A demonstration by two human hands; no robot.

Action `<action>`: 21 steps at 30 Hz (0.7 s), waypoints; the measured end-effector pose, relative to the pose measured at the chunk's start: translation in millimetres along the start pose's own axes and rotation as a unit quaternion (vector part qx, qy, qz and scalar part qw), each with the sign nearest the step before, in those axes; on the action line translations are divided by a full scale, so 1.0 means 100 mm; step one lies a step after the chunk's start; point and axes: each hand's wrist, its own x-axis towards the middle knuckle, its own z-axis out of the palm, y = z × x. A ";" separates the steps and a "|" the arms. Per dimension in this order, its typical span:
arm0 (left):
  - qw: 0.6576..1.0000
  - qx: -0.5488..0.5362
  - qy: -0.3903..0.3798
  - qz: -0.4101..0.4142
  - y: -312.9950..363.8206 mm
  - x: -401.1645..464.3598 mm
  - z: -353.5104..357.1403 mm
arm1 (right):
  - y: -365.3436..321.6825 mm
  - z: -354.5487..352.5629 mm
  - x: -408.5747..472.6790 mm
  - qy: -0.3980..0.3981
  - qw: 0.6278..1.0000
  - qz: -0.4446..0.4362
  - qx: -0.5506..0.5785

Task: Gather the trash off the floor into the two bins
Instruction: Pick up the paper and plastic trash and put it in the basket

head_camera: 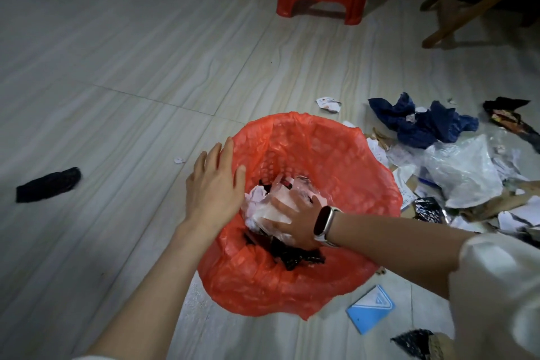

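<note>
My left hand [214, 184] rests flat and relaxed on the red-lined bin [336, 155] rim; my right hand [295, 221] presses clear plastic trash [271, 207] inside, fingers spread. Bare floor [117, 67] lies left of the bin.

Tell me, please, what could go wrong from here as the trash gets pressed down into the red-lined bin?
The thin red liner might tear or slip off the rim, since the right hand presses the trash bundle down while the left hand only rests on the edge. Something sharp in the bundle could also nick the fingers.
</note>
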 end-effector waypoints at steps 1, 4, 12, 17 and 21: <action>1.000 0.002 0.006 0.002 0.01 0.00 0.00 | 0.00 0.02 0.02 -0.006 1.000 -0.001 -0.004; 1.000 0.011 0.014 0.003 0.01 -0.04 -0.02 | 0.01 -0.04 -0.03 -0.012 0.999 -0.004 0.030; 0.998 0.046 0.035 0.006 0.08 -0.06 -0.05 | 0.31 -0.59 -0.72 0.060 0.977 -0.013 0.206; 0.994 -0.006 0.099 0.045 0.38 -0.04 -0.10 | 0.46 -0.69 -1.17 0.247 0.948 -0.026 0.198; 0.984 -0.081 0.089 0.131 0.73 -0.27 -0.01 | 0.55 -0.45 -1.52 0.477 0.820 0.005 0.316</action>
